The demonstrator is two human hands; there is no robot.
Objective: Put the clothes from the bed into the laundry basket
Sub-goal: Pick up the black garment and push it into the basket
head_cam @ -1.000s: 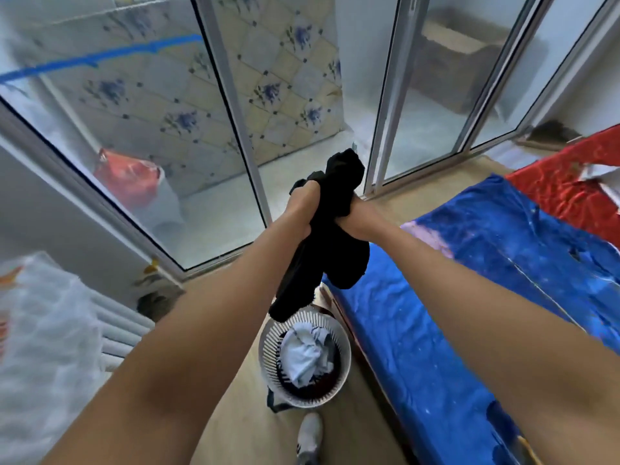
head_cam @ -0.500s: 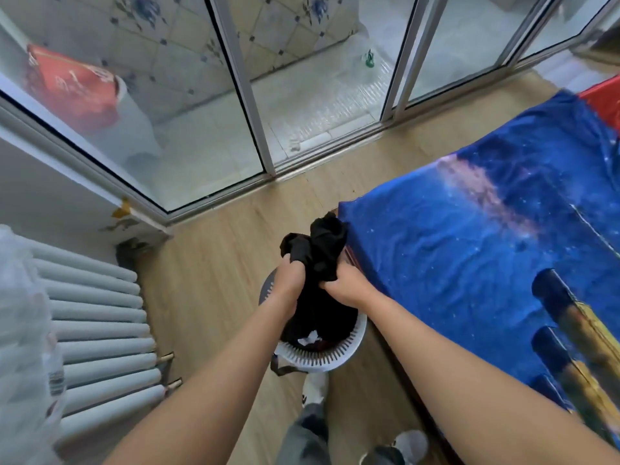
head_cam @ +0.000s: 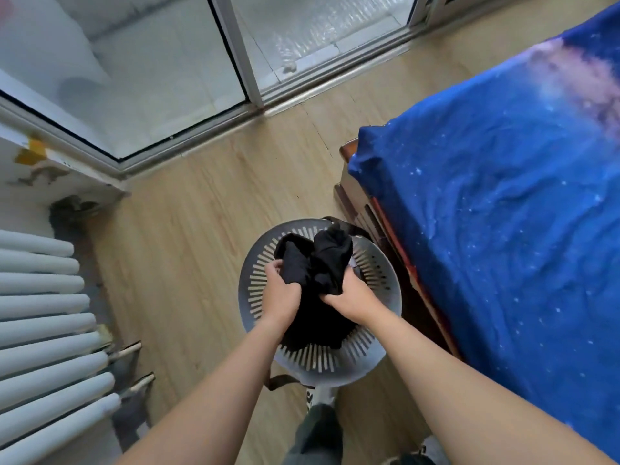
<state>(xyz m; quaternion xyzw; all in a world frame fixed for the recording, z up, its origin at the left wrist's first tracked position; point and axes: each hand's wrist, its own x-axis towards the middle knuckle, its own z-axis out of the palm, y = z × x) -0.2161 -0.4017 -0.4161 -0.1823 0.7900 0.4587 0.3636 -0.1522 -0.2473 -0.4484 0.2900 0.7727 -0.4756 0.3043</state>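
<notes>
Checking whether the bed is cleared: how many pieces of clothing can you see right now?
1: a black garment gripped by the left hand and right hand over the laundry basket. The visible bed has none. More may lie hidden beneath it in the basket.

Both the left hand (head_cam: pixel 281 292) and the right hand (head_cam: pixel 352 297) clutch a crumpled black cloth garment (head_cam: pixel 315 263) inside the round white slotted plastic laundry basket (head_cam: pixel 250 283), which stands on the pale wooden floor (head_cam: pixel 208 229) just beside the blue starry-sheeted bed (head_cam: pixel 503 213).
</notes>
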